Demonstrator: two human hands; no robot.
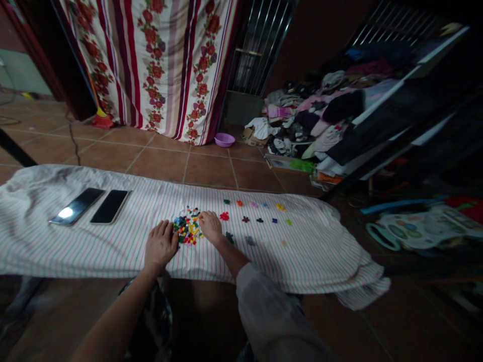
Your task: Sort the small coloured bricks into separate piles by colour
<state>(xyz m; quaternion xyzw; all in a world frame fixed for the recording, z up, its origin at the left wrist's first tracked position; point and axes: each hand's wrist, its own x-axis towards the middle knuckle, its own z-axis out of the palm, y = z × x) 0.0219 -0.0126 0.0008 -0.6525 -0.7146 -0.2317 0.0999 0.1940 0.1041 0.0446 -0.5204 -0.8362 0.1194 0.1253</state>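
Note:
A heap of small mixed-colour pieces (187, 232), too small to name more exactly, lies on a striped cloth (124, 251). Against the heap's left edge my left hand (161, 245) rests flat, fingers stretched out. My right hand (211, 226) is at the heap's right side with thumb and fingertips pinched together; what is between them is too small to make out. To the right, little single-colour clusters lie in rows, among them a red cluster (224, 216), an orange cluster (239, 203), a yellow cluster (280, 206), a dark blue cluster (274, 220) and a grey cluster (249, 241).
Two phones (77, 206) (110, 206) lie on the cloth at the left. Beyond the table are a flowered curtain (169, 65), a purple basin (225, 140), a red broom (102, 119) and a heap of clothes (313, 110). The cloth hangs over the front right edge.

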